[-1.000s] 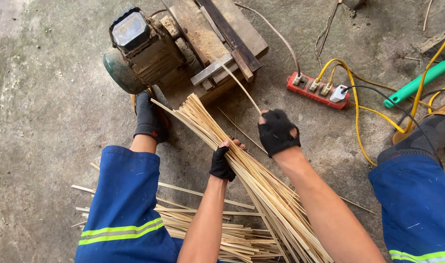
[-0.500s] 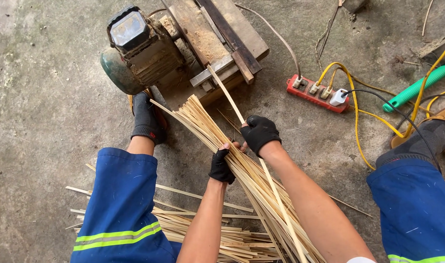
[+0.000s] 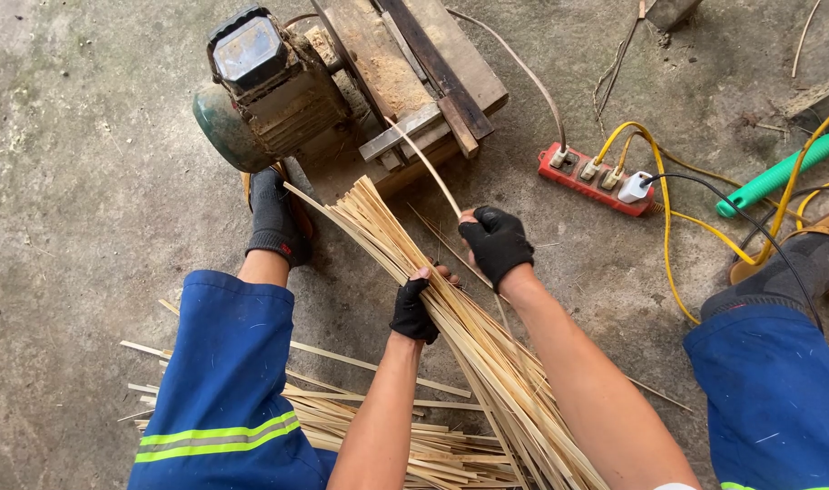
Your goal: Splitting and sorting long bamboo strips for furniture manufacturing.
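A bare concrete floor (image 3: 88,272) fills the view, and on it an old green electric motor (image 3: 264,86) is seen bolted to a worn wooden block (image 3: 405,63) at the top. A long bundle of pale bamboo strips (image 3: 451,318) is held slanting from beside the motor down between the blue-trousered knees, with cut strips (image 3: 378,426) heaped on the floor beneath. The bundle is gripped near its middle by the gloved left hand (image 3: 414,308), fingers closed around it. A single thin strip (image 3: 423,159) is pinched in the closed, gloved right hand (image 3: 496,240), its tip pointing at the wooden block. A red power strip (image 3: 591,177) lies to the right.
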